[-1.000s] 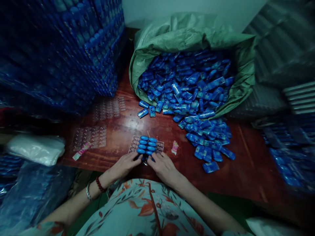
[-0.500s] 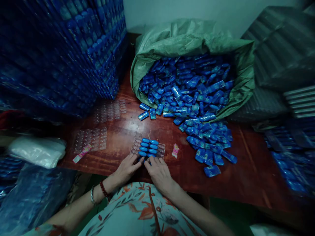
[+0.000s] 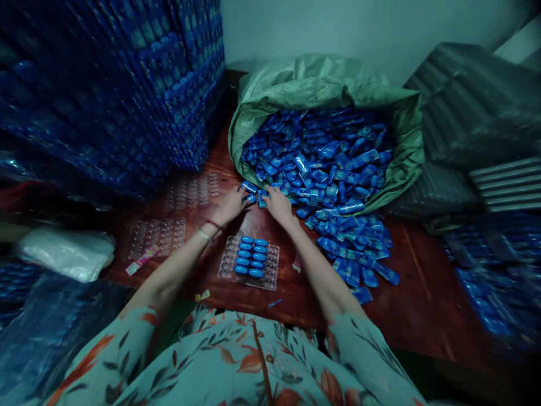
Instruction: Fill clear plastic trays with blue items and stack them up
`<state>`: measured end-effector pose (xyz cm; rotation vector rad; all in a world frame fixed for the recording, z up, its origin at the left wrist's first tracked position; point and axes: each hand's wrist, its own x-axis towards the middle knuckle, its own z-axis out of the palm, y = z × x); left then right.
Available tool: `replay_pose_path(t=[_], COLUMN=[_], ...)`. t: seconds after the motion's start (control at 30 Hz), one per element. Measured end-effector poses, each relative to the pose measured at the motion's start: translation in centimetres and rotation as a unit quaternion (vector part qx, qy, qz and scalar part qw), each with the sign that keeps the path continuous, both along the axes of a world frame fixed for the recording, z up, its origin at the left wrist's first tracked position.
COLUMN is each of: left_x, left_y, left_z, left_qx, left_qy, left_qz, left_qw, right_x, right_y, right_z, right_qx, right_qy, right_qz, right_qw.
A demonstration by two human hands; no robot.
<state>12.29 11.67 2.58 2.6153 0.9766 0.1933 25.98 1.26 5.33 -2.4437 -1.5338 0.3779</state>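
My left hand [image 3: 231, 204] is stretched forward to the mouth of a large sack, its fingers closed on a small blue wrapped packet [image 3: 250, 199] on the table. Close beside it, my right hand [image 3: 278, 205] has its fingertips closed on another blue packet [image 3: 262, 199]. A third packet [image 3: 248, 186] lies just beyond the fingers. Between my forearms rests a clear plastic blister tray [image 3: 226, 266]. Glossy blue oval pieces [image 3: 251, 257] fill its two middle columns, while the cavities on either side hold none.
The green woven sack [image 3: 416, 124] spills blue packets [image 3: 355, 239] to the right. Tall stacks of filled blue trays [image 3: 169, 84] stand at left. Clear trays [image 3: 158, 237], a pink wrapper [image 3: 141, 260] and a white plastic bag [image 3: 65, 252] lie left. Grey stacked trays [image 3: 477, 107] are at right.
Both hands have left the near edge of the blister tray and reached forward to the packets by the sack. The whole tray with its blue ovals is now uncovered.
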Motion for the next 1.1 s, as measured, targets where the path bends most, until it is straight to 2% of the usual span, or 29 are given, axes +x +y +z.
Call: replay_pose_path(t=[0.1,0.2,0.27,0.33,0.37,0.43,0.53,0.63,0.73,0.8,0.87,0.93,1.0,1.1], left_x=[2.6,1.9,-0.3,-3.5,-5.4,-9.5,-15.0,-18.0,-18.0,-17.1,-16.3,-15.8,-15.5,-15.3], left_y=[1.2,1.0,0.6,0.0,-0.5,-1.9,-5.7,-10.8,-15.2,-16.7,-17.1,-16.9,-16.3,-15.7], left_z=[-0.2,-0.5,-0.7,-0.8,-0.9,-1.2,-1.3,-1.0,-0.9,-1.3,-1.9,-2.4,-2.5,-1.8], left_qx=[-0.02,-0.028,-0.031,-0.043,-0.053,-0.084,-0.104,-0.113,-0.102,-0.079,-0.037,0.009,0.035,0.015], left_qy=[0.05,0.054,0.055,0.034,0.007,-0.102,-0.254,-0.295,-0.305,-0.303,-0.282,-0.251,-0.221,-0.167], left_qz=[-0.028,-0.045,-0.046,-0.035,-0.024,0.02,0.074,0.094,0.022,-0.046,-0.101,-0.152,-0.197,-0.242], left_qw=[0.998,0.997,0.997,0.998,0.998,0.991,0.959,0.944,0.947,0.949,0.953,0.956,0.954,0.956], right_x=[1.0,0.9,0.9,1.0,1.0,0.6,-1.8,-6.0,-9.6,-10.9,-11.3,-11.3,-11.3,-11.7], right_y=[3.5,2.3,-0.5,-4.5,-6.7,-11.2,-16.9,-20.0,-20.8,-20.6,-20.2,-19.7,-18.9,-17.7], right_z=[-1.3,-2.2,-2.6,-2.9,-2.9,-2.6,-2.0,-2.0,-2.7,-3.1,-3.1,-2.4,-1.3,0.1], right_qx=[-0.033,-0.039,-0.015,0.056,0.103,0.175,0.184,0.198,0.218,0.203,0.161,0.113,0.066,0.016], right_qy=[0.027,0.047,0.059,0.089,0.116,0.186,0.285,0.316,0.256,0.169,0.072,0.002,-0.029,-0.042], right_qz=[0.026,0.05,0.044,0.017,0.0,-0.023,-0.047,-0.037,0.048,0.128,0.189,0.222,0.244,0.265], right_qw=[0.999,0.997,0.997,0.994,0.988,0.967,0.94,0.927,0.94,0.956,0.966,0.969,0.967,0.963])
